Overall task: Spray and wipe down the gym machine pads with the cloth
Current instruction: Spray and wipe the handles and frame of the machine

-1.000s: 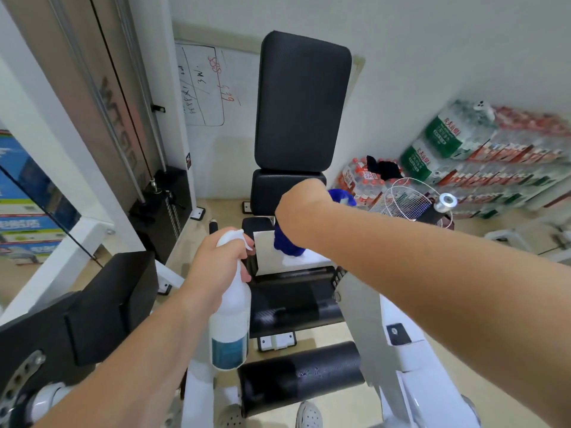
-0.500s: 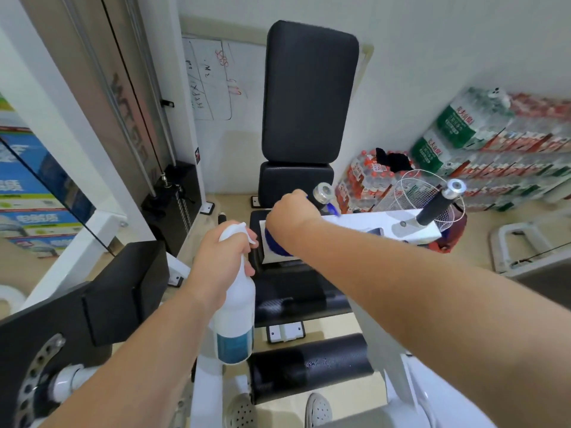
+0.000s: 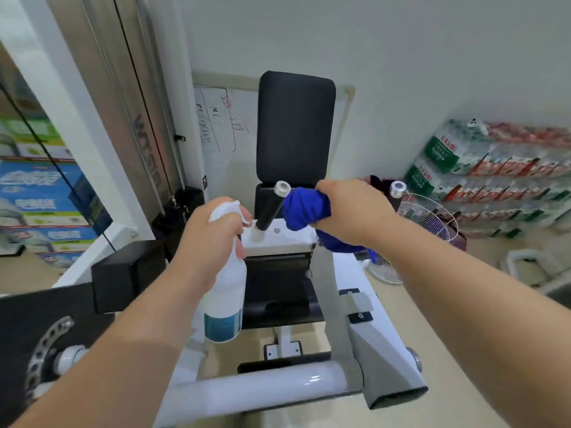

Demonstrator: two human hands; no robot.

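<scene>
Just right of the handle point(image 3: 272, 208), the right hand point(image 3: 349, 211) now clenches the bunched cloth point(image 3: 304, 208), having risen from lower down in front of it, so the cloth sits against or almost against the grip. Just left of the handle, the left hand point(image 3: 213, 239) stays wrapped round the bottle point(image 3: 227, 291), upright as before. Wiping seems to be shifting to the handle, while the back pad point(image 3: 295, 128) behind it goes untouched.

A whiteboard point(image 3: 221, 118) stands against the white wall point(image 3: 432, 57) near water cases point(image 3: 500, 171).
</scene>
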